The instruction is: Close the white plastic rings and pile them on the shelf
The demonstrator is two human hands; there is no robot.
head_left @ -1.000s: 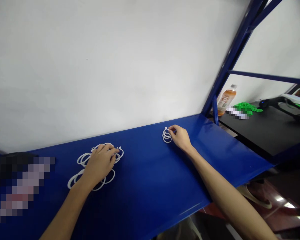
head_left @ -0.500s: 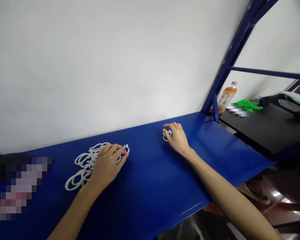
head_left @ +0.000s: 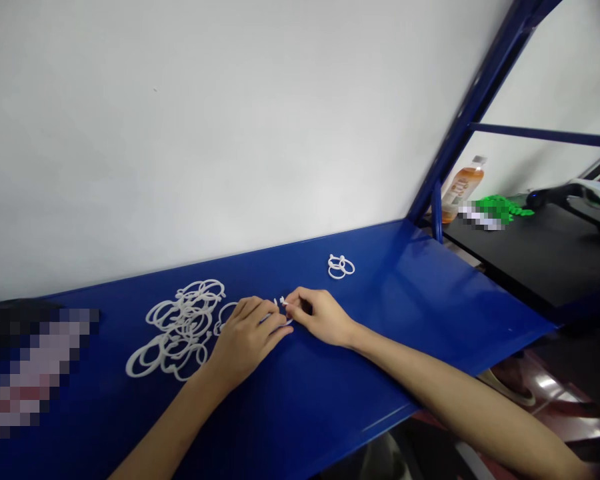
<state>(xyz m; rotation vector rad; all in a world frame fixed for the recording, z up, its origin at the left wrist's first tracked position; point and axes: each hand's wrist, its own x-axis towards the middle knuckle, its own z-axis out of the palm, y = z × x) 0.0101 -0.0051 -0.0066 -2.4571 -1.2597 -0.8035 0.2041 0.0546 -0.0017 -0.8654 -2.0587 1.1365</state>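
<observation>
A loose heap of white plastic rings (head_left: pixel 183 323) lies on the blue tabletop (head_left: pixel 330 393), left of my hands. My left hand (head_left: pixel 250 333) is closed over a white ring, which mostly hides under the fingers. Facing it, my right hand (head_left: pixel 317 313) pinches the knobbed end (head_left: pixel 283 301) of that white ring between thumb and forefinger. Another white ring (head_left: pixel 219 323) shows just left of my left hand, beside the heap. Farther back on the right, a small cluster of white rings (head_left: pixel 340 266) rests on the table, touched by neither hand.
A white wall (head_left: pixel 255 133) rises behind the table. On the right stand a blue metal post (head_left: pixel 467 120) and a black table (head_left: pixel 535 253) with a drink bottle (head_left: pixel 464 190), green pieces (head_left: pixel 500 208) and a black device (head_left: pixel 570 203). A dark item (head_left: pixel 10 333) lies far left.
My right hand has let go of the small ring cluster and come left to meet my left hand. My left hand has moved right, off the heap, bringing a ring along.
</observation>
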